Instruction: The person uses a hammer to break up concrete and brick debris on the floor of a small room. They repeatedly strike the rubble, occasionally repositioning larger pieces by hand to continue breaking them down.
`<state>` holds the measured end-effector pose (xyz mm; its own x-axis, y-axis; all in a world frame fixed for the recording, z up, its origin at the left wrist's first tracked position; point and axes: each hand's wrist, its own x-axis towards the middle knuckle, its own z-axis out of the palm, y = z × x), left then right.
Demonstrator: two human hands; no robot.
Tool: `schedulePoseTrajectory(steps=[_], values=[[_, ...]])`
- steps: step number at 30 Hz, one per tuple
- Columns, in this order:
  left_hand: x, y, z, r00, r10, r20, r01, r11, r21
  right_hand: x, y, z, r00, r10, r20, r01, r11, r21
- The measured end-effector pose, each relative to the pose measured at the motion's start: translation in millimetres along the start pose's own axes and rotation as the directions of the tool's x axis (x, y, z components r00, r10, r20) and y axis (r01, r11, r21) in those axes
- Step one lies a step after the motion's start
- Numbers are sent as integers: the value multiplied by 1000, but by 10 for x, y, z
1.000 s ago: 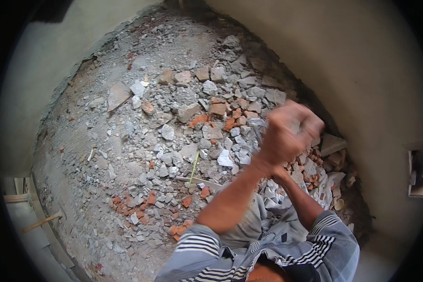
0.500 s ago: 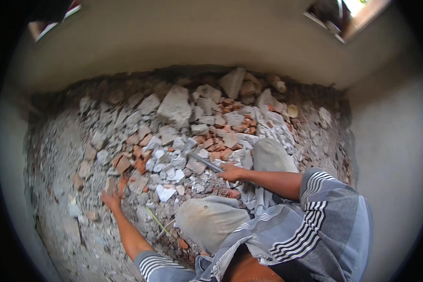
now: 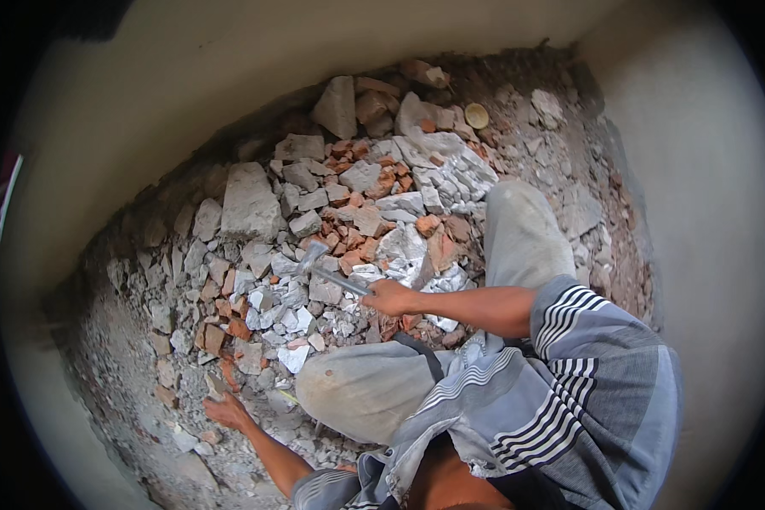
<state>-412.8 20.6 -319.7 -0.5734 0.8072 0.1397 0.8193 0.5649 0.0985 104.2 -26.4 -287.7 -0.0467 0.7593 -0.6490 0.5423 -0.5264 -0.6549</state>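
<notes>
My right hand (image 3: 387,297) is closed around the grey handle of a hammer (image 3: 340,280). The hammer's metal head is over the broken bricks and pale lumps in front of my knees. Out to the left, my left hand (image 3: 227,412) grips a small grey-brown chunk of rubble (image 3: 216,388), low over the loose debris. Around the hammer lie white broken lumps (image 3: 285,310) and orange brick pieces (image 3: 238,327). A thin yellow-green strip (image 3: 288,396) shows beside my left knee.
A large pale slab (image 3: 251,204) and an upright grey block (image 3: 336,108) rest toward the far wall (image 3: 255,76). A small round yellowish object (image 3: 477,116) lies on the rubble at the far right. A plain wall (image 3: 697,187) stands on my right.
The view has turned, so the rubble and walls appear tilted. The hammer stays in my right hand, and the chunk stays in my left hand near the debris.
</notes>
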Motion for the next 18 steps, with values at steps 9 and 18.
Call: schedulePoseTrajectory(steps=[9,18], values=[[8,651,-122,858,-3,514,339,756,-560,-731,-757,-1756,881,-150,-448,150,988,-35],[216,2346,-125,802,582,134,-472,755,-455,-544,191,-1409,784,-257,-565,197,966,-166]])
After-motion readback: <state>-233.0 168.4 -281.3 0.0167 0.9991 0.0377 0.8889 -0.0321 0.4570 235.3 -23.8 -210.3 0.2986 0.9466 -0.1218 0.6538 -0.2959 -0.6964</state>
